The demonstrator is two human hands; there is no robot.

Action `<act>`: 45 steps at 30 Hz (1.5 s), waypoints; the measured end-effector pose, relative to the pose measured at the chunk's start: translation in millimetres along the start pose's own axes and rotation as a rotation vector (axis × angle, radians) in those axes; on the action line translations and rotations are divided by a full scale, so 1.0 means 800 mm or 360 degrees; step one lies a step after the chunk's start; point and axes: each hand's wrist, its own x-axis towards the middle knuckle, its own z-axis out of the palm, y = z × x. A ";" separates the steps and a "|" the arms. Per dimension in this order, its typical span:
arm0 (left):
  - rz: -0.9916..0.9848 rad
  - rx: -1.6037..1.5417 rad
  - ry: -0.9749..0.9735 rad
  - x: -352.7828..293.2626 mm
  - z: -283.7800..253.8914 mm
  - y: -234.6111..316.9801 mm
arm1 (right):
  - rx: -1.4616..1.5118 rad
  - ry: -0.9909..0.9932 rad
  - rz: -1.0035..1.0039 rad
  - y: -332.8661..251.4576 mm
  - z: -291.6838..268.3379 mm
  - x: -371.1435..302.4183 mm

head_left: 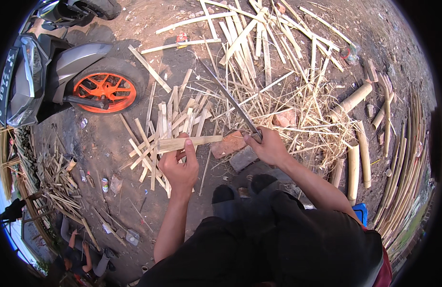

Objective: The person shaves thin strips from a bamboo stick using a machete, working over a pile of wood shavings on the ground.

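My left hand [180,170] pinches a flat, pale bamboo strip [201,140] between thumb and fingers, and the strip lies level, pointing right. In my right hand [271,147] is the handle of a long knife [233,101], its thin blade slanting away to the far left. The strip's right end is close to the knife's handle end; whether they touch I cannot tell. Below that end are a reddish brick [229,144] and a grey block [243,159]. A pile of split bamboo pieces [173,117] lies just beyond my left hand.
Shavings [307,112] and long bamboo slats [249,43] cover the ground ahead. Cut bamboo tubes [353,172] and long poles [402,167] lie at right. A motorcycle's orange wheel [104,91] stands at left. Another person [84,253] sits at lower left.
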 end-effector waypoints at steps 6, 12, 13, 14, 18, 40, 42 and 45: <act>-0.0313 -0.1087 -0.0123 0.017 -0.002 -0.057 | -0.0062 -0.0293 -0.0015 0.030 0.025 -0.030; -0.0339 -0.1429 -0.0084 -0.009 0.014 -0.056 | 0.0103 -0.0574 -0.0106 0.016 0.041 -0.058; -0.0259 -0.1348 -0.0115 -0.014 0.023 -0.057 | 0.0065 -0.0618 -0.0113 0.014 0.044 -0.057; -0.0179 -0.1264 -0.0143 -0.018 0.029 -0.057 | 0.0026 -0.0664 -0.0123 0.012 0.046 -0.056; -0.0054 -0.1442 0.0316 -0.014 0.024 -0.014 | -0.0153 -0.0600 -0.0073 0.021 0.044 -0.060; -0.0255 -0.1572 0.0564 0.010 0.008 0.022 | -0.0311 -0.0588 -0.0010 0.101 0.078 0.003; -0.0259 -0.1585 0.0534 0.008 0.005 0.018 | -0.0342 -0.0649 -0.0018 0.118 0.064 -0.005; -0.0300 -0.1576 0.0564 0.006 0.008 0.022 | -0.0182 -0.0684 -0.0141 0.080 0.065 -0.016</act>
